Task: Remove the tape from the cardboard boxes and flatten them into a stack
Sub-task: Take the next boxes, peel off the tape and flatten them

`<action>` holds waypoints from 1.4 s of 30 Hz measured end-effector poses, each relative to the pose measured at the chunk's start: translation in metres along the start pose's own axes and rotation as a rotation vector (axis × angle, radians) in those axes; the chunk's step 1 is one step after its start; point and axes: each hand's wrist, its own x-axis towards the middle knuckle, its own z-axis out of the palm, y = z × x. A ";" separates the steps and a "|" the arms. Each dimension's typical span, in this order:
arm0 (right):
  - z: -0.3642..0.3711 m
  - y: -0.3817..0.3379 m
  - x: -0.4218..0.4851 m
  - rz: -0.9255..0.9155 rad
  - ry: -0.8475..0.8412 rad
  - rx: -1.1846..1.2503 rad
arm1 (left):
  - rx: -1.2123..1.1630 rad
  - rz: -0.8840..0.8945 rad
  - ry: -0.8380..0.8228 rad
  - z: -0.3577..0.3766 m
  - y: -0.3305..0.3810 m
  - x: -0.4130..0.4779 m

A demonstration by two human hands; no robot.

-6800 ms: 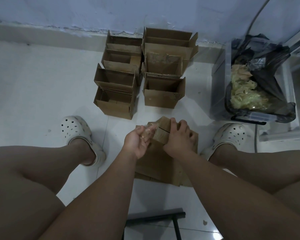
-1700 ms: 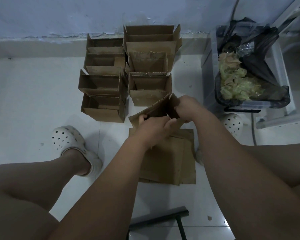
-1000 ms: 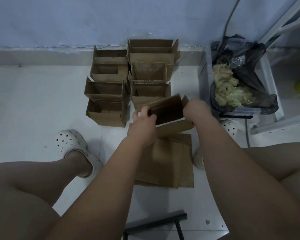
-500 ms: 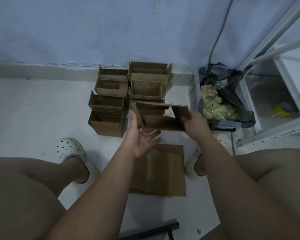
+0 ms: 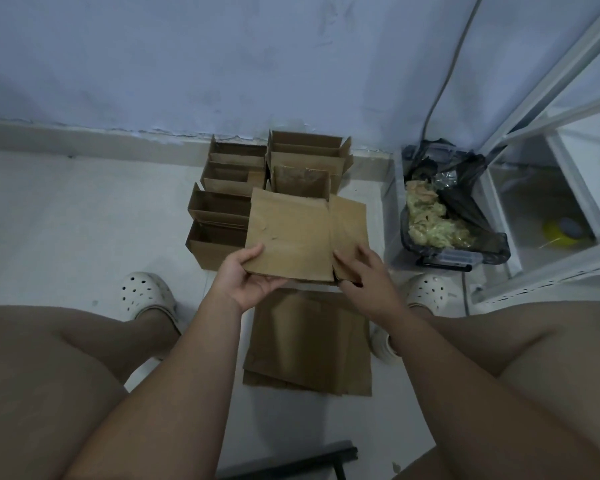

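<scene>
Left hand [image 5: 246, 280] and right hand [image 5: 369, 273] each grip the near edge of a flattened cardboard box [image 5: 291, 233], held above the flat stack [image 5: 309, 344] on the floor. It hides part of the open boxes [image 5: 222, 209] by the wall. A bin of crumpled tape [image 5: 440, 220] stands to the right, behind a white clog [image 5: 426, 289].

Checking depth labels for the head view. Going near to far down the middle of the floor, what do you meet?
Black bar → stack of flattened boxes → flattened box held up above the floor → open cardboard boxes → wall.
</scene>
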 end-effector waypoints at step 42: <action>0.131 0.099 0.006 0.687 -0.143 -0.081 | 2.056 -0.102 0.307 -0.112 -0.118 0.061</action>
